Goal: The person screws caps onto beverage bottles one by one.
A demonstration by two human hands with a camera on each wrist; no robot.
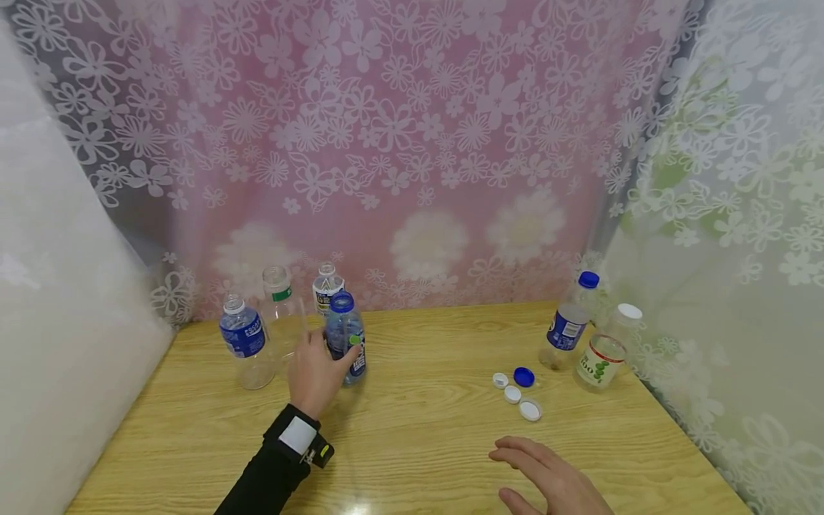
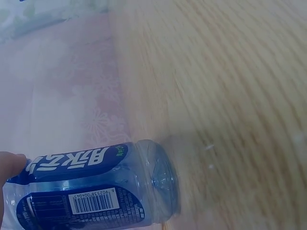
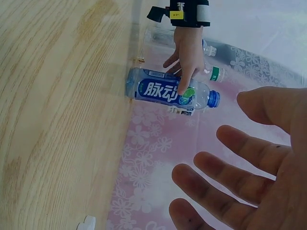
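Note:
My left hand (image 1: 318, 372) grips a blue-tinted plastic bottle (image 1: 344, 329) around its label, thumb on the near side and fingers behind. The bottle stands upright on the wooden table, its blue neck uppermost. In the left wrist view, the bottle (image 2: 96, 187) shows a barcode and white lettering, with its base at the wood. From the right wrist view, the left hand (image 3: 189, 55) is seen across the label of the blue bottle (image 3: 163, 88). My right hand (image 1: 547, 476) hovers over the front right of the table with its fingers spread, holding nothing.
Around the left hand stand a blue-labelled bottle (image 1: 247, 343), a clear bottle with a green band (image 1: 281, 295) and a white-labelled bottle (image 1: 327, 286). White caps (image 1: 531, 410) and a blue cap (image 1: 524, 377) lie at the right, before a blue-capped bottle (image 1: 568, 325) and white-capped bottle (image 1: 604, 357).

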